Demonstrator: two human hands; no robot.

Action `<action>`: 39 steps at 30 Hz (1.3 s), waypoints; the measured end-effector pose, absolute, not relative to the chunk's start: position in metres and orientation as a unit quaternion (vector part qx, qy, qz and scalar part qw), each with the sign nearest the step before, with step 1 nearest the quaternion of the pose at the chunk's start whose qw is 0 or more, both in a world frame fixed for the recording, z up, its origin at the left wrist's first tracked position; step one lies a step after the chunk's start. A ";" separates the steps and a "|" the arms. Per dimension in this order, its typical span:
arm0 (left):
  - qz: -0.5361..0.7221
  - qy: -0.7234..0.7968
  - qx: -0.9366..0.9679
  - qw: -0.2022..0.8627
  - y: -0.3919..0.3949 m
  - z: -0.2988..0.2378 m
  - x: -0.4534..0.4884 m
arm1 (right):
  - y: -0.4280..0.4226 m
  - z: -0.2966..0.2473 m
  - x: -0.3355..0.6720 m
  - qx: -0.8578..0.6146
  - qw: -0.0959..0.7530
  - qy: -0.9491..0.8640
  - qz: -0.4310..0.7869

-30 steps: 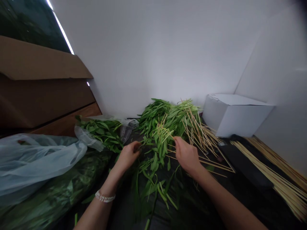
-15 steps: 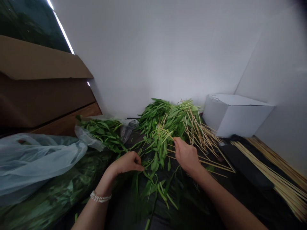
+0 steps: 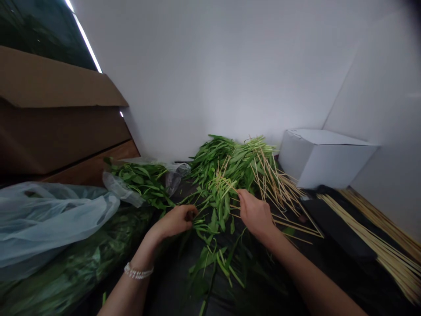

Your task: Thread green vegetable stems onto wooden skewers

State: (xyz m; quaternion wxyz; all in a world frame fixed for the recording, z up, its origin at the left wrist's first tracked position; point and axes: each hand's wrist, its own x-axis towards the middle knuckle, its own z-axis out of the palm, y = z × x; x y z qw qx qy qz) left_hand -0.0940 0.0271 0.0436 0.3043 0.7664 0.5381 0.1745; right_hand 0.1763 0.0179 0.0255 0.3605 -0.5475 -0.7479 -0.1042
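My right hand (image 3: 256, 215) is closed around the end of a thin wooden skewer (image 3: 234, 189). Pale green stems of a leafy vegetable (image 3: 222, 186) are bunched along that skewer, their leaves hanging down. To the left, my left hand (image 3: 176, 219), with a white beaded bracelet (image 3: 138, 271) on its wrist, has its fingers curled in at some loose leafy stems (image 3: 201, 226). What lies between its fingertips is hidden. More loose stems (image 3: 225, 265) lie on the dark surface between my arms. Behind my hands is a heap of greens (image 3: 217, 151) with several skewers (image 3: 279, 180) sticking out to the right.
Clear bags of greens (image 3: 141, 180) and a whitish plastic bag (image 3: 55, 219) lie at left, below a cardboard box (image 3: 59, 87). A white box (image 3: 329, 158) stands back right. Bundles of long sticks (image 3: 388, 250) lie at far right, near a black flat object (image 3: 338, 228).
My left hand has moved slightly up, from the lower leaves to the stems beside the skewer, its fingers still curled. My right hand holds the skewer in nearly the same place.
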 end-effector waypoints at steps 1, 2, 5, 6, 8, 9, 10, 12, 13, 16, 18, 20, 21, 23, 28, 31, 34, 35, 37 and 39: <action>0.195 0.525 0.758 0.333 0.027 0.046 -0.092 | 0.018 0.026 0.176 -0.548 0.360 -0.747 -0.105; 0.217 0.514 0.747 0.362 0.026 0.049 -0.090 | 0.018 0.026 0.176 -0.549 0.359 -0.747 -0.105; 0.284 0.497 0.693 0.439 0.023 0.058 -0.085 | 0.017 0.027 0.176 -0.554 0.355 -0.747 -0.100; 0.304 0.496 0.674 0.456 0.022 0.060 -0.084 | 0.017 0.027 0.175 -0.554 0.355 -0.747 -0.098; 0.343 0.499 0.639 0.474 0.021 0.062 -0.082 | 0.017 0.027 0.175 -0.552 0.357 -0.748 -0.095; 0.365 0.500 0.626 0.475 0.022 0.063 -0.082 | 0.017 0.027 0.175 -0.549 0.359 -0.749 -0.094; 0.388 0.498 0.614 0.473 0.022 0.062 -0.082 | 0.017 0.027 0.175 -0.544 0.360 -0.752 -0.093; 0.430 0.494 0.591 0.472 0.025 0.060 -0.081 | 0.016 0.027 0.175 -0.524 0.363 -0.766 -0.086; 0.444 0.492 0.580 0.474 0.026 0.059 -0.081 | 0.016 0.026 0.175 -0.511 0.362 -0.776 -0.081; 0.469 0.490 0.543 0.495 0.030 0.054 -0.079 | 0.015 0.025 0.173 -0.469 0.345 -0.810 -0.062; 0.489 0.476 0.516 0.518 0.032 0.051 -0.078 | 0.014 0.024 0.172 -0.454 0.325 -0.828 -0.054; 0.508 0.457 0.481 0.549 0.032 0.050 -0.076 | 0.014 0.022 0.171 -0.447 0.305 -0.839 -0.052; 0.515 0.449 0.463 0.565 0.032 0.050 -0.075 | 0.013 0.022 0.170 -0.447 0.297 -0.842 -0.053; 0.524 0.439 0.436 0.586 0.032 0.050 -0.074 | 0.013 0.022 0.169 -0.449 0.286 -0.845 -0.059; 0.535 0.462 0.444 0.551 0.033 0.047 -0.072 | 0.011 0.022 0.169 -0.444 0.285 -0.846 -0.075; 0.579 0.501 0.477 0.431 0.036 0.046 -0.076 | 0.011 0.023 0.169 -0.437 0.290 -0.848 -0.074; 0.608 0.530 0.511 0.296 0.039 0.047 -0.080 | 0.010 0.025 0.169 -0.418 0.293 -0.858 -0.049; 0.611 0.531 0.511 0.290 0.039 0.048 -0.081 | 0.009 0.025 0.168 -0.409 0.292 -0.864 -0.038; 0.612 0.513 0.492 0.346 0.037 0.051 -0.082 | 0.008 0.026 0.168 -0.392 0.288 -0.874 -0.020; 0.598 0.480 0.465 0.444 0.034 0.053 -0.080 | 0.007 0.026 0.167 -0.387 0.284 -0.877 -0.014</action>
